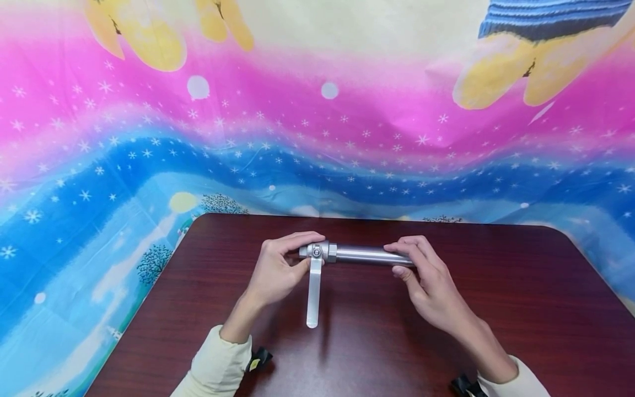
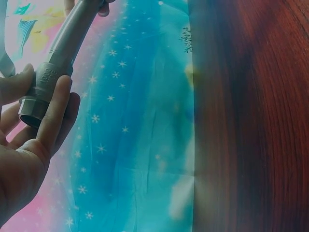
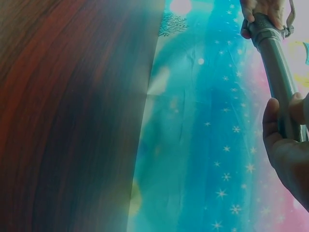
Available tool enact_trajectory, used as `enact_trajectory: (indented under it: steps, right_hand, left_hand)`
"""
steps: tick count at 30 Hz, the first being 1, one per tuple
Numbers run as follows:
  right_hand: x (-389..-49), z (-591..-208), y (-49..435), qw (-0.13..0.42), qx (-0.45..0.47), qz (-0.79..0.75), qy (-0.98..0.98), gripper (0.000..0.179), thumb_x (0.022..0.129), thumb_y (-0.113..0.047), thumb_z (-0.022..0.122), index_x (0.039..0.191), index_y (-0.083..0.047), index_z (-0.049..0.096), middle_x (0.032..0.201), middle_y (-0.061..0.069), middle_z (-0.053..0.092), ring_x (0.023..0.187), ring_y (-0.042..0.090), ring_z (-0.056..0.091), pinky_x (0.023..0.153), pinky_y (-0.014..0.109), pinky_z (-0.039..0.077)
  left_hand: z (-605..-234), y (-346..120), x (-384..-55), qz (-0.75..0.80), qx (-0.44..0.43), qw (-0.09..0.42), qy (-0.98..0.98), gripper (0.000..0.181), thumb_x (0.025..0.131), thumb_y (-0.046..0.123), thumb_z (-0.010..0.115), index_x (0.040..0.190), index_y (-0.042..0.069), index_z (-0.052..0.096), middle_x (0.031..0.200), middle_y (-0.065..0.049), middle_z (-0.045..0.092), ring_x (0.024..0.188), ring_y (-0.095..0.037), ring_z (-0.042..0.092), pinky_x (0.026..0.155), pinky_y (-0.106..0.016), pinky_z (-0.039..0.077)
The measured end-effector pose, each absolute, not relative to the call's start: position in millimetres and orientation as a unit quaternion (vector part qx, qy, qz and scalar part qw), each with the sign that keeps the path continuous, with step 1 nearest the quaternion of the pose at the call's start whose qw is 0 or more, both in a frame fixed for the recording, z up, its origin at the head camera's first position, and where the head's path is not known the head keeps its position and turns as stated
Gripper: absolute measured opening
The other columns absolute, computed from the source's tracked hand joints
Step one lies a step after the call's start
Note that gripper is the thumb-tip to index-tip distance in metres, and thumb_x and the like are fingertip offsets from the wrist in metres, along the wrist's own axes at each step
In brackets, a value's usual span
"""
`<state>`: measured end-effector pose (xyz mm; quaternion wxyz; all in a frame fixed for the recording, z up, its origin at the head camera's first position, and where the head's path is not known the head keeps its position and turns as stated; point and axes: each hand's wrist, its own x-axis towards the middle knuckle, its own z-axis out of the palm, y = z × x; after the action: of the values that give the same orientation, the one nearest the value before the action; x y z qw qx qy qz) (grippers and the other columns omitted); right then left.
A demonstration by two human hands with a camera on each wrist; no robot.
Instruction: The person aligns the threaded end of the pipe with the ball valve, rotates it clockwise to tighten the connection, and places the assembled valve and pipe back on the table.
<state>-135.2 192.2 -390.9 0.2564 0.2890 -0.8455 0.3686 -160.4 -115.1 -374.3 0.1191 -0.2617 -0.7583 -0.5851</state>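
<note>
A metal ball valve (image 1: 326,252) with a long flat silver lever (image 1: 313,295) is joined to a shiny steel pipe (image 1: 367,255). In the head view the pipe lies nearly level, and the lever points toward the person. My left hand (image 1: 275,273) grips the valve body, thumb below and fingers over the top. At the pipe's far right end, my right hand (image 1: 431,286) pinches it between thumb and fingers. The left wrist view shows the valve's open hex end (image 2: 34,111) beside the left fingers. Raised lettering shows on its body.
Both hands hold the assembly above a dark red-brown wooden table (image 1: 521,286) with rounded corners. Behind it hangs a colourful printed cloth (image 1: 297,127) with snowflakes. A black strap piece (image 1: 260,358) sits at the left cuff, another (image 1: 466,386) at the right one.
</note>
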Motion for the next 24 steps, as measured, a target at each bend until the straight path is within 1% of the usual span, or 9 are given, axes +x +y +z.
enact_trajectory:
  steps: [5, 8, 12, 17, 21, 24]
  right_hand:
    - [-133.4, -391.0, 191.9, 0.244, 0.293, 0.367, -0.849, 0.056, 0.088, 0.014, 0.076, 0.138, -0.008, 0.066, 0.133, 0.01, 0.057, 0.115, 0.01, 0.052, 0.089, 0.014, 0.041]
    - [-133.5, -390.8, 191.3, 0.239, 0.296, 0.365, -0.85, 0.056, 0.087, 0.015, 0.076, 0.138, -0.007, 0.065, 0.134, 0.011, 0.055, 0.114, 0.01, 0.052, 0.086, 0.013, 0.041]
    - [-135.5, -391.8, 191.1, 0.249, 0.293, 0.363, -0.849, 0.055, 0.086, 0.015, 0.078, 0.134, -0.01, 0.069, 0.128, 0.008, 0.06, 0.108, 0.007, 0.056, 0.083, 0.012, 0.043]
    - [-137.7, -393.4, 192.2, 0.255, 0.295, 0.376, -0.841, 0.056, 0.084, 0.016, 0.079, 0.132, -0.012, 0.072, 0.125, 0.005, 0.065, 0.107, 0.006, 0.058, 0.082, 0.011, 0.044]
    - [-138.2, -393.3, 193.6, 0.254, 0.293, 0.38, -0.84, 0.056, 0.084, 0.015, 0.08, 0.132, -0.013, 0.073, 0.124, 0.004, 0.066, 0.107, 0.006, 0.058, 0.081, 0.011, 0.044]
    - [-138.4, -393.4, 194.8, 0.253, 0.292, 0.382, -0.839, 0.054, 0.085, 0.015, 0.078, 0.132, -0.012, 0.073, 0.123, 0.004, 0.067, 0.101, 0.004, 0.059, 0.078, 0.011, 0.046]
  left_hand:
    - [-374.8, -114.8, -160.4, -0.586, -0.262, 0.118, -0.758, 0.049, 0.081, -0.021, 0.066, 0.123, 0.002, 0.079, 0.127, -0.015, 0.077, 0.104, -0.015, 0.072, 0.082, -0.031, 0.066]
    - [-375.0, -115.1, -160.4, -0.585, -0.261, 0.117, -0.759, 0.049, 0.081, -0.021, 0.066, 0.124, 0.0, 0.079, 0.128, -0.016, 0.077, 0.104, -0.015, 0.073, 0.082, -0.03, 0.066]
    - [-375.2, -115.8, -160.6, -0.583, -0.259, 0.116, -0.761, 0.049, 0.082, -0.021, 0.066, 0.124, 0.001, 0.079, 0.128, -0.015, 0.077, 0.103, -0.015, 0.073, 0.082, -0.029, 0.066]
    - [-375.3, -116.1, -160.7, -0.585, -0.257, 0.114, -0.761, 0.049, 0.082, -0.021, 0.066, 0.123, 0.003, 0.08, 0.127, -0.015, 0.078, 0.102, -0.014, 0.072, 0.082, -0.027, 0.066]
    - [-375.1, -115.3, -160.9, -0.588, -0.253, 0.109, -0.76, 0.048, 0.082, -0.02, 0.066, 0.123, 0.002, 0.079, 0.126, -0.015, 0.078, 0.103, -0.014, 0.072, 0.083, -0.026, 0.065]
    - [-375.2, -114.4, -161.1, -0.589, -0.252, 0.105, -0.76, 0.048, 0.082, -0.02, 0.066, 0.123, 0.002, 0.079, 0.126, -0.015, 0.078, 0.104, -0.014, 0.072, 0.083, -0.026, 0.065]
